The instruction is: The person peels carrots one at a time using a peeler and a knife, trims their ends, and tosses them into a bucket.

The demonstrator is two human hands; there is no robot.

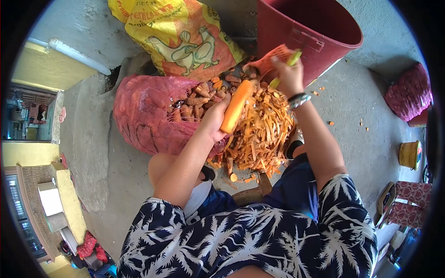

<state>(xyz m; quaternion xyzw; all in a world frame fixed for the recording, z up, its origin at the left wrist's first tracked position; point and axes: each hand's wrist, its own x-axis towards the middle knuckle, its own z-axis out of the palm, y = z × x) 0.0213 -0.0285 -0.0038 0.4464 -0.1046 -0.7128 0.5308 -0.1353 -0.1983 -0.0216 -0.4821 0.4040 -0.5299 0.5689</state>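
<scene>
My left hand (214,119) is closed around the lower part of a peeled orange carrot (237,107), held tilted over the pile. My right hand (289,76) grips a yellow-green peeler (294,58); its blade is blurred and partly hidden by the fingers. That hand is just right of the carrot, apart from it, in front of the red bin (309,44). Below both hands lies a heap of carrot peelings (262,134). Unpeeled carrots (197,103) spill from a red mesh sack (143,113) to the left.
A yellow and red printed sack (185,41) stands behind the mesh sack. A red perforated basket (271,59) lies beside the bin. To the right are a purple sack (409,92) and a yellow bucket (410,154). Scraps dot the concrete floor (343,139).
</scene>
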